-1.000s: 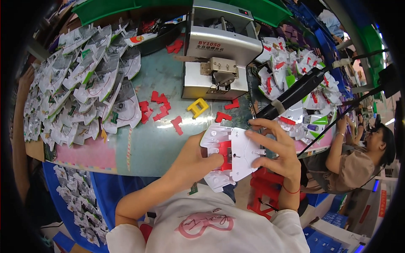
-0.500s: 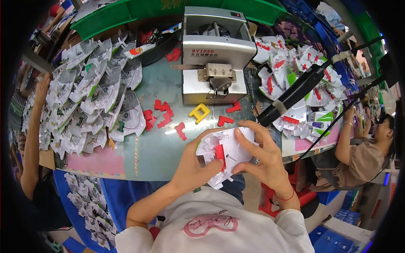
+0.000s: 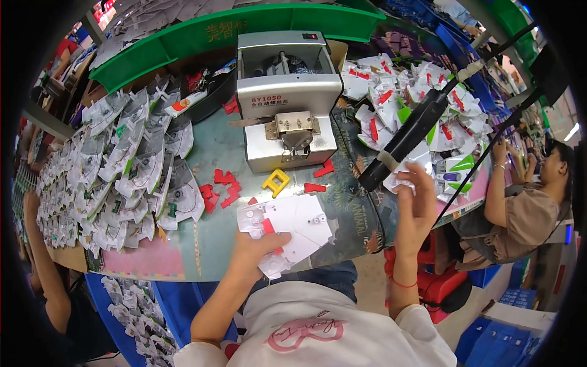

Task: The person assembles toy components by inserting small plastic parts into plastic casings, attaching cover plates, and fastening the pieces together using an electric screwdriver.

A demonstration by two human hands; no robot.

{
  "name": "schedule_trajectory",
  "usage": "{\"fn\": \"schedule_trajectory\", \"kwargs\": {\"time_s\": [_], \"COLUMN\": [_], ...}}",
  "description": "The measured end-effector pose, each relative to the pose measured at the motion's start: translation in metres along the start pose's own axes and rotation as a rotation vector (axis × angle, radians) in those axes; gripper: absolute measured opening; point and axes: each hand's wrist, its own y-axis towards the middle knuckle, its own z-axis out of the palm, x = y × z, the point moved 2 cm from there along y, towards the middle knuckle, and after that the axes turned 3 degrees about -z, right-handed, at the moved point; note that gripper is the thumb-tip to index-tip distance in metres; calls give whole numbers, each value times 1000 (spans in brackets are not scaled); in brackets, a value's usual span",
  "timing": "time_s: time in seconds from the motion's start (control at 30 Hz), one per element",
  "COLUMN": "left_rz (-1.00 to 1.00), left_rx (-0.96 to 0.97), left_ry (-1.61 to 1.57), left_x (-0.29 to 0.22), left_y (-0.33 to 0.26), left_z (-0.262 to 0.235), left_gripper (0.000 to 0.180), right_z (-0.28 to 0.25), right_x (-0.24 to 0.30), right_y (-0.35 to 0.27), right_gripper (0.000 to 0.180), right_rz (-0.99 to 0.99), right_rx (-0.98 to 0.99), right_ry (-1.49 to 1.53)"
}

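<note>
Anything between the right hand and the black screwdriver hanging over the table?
Nothing visible. The right hand is already at the screwdriver's lower tip, fingers around it. The left hand holds the white part apart.

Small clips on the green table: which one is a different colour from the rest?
The yellow clip, lying just in front of the grey machine. The other loose clips around it are all red.

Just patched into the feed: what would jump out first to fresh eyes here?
The boxy grey metal machine stands at the table's middle back, with small red plastic pieces scattered before it. Nearer, the left hand holds a flat white plastic part, while the right hand reaches the hanging black power screwdriver.
</note>
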Motion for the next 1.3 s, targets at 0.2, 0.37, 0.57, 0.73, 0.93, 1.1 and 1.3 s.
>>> {"fn": "schedule_trajectory", "kwargs": {"time_s": [0.2, 0.37, 0.57, 0.73, 0.93, 1.1, 1.3], "left_rz": [-43, -33, -35, 50, 167, 172, 199], "left_rx": [53, 50, 37, -31, -50, -78, -97], "left_ry": [-128, -183, -184, -183, -145, -157, -148], "left_x": [4, 6, 3, 4, -4, -9, -12], "left_y": [-3, -3, -4, 1, 8, 11, 13], "left_z": [-3, -8, -16, -18, -19, -15, -17], "left_gripper": [47, 45, 44, 45, 44, 40, 37], "right_z": [12, 33, 62, 92, 117, 137, 145], "right_x": [-29, -37, -24, 7, 45, 43, 32], "right_y": [14, 23, 31, 50, 84, 89, 83], "right_gripper": [65, 60, 23, 16, 15, 17, 15], "right_rz": [83, 282, 648, 350, -204, -242, -174], "right_rx": [-25, 50, 261, 478, 496, 417, 384], "right_ry": [-45, 253, 1194, 976, 784, 648, 564]}}
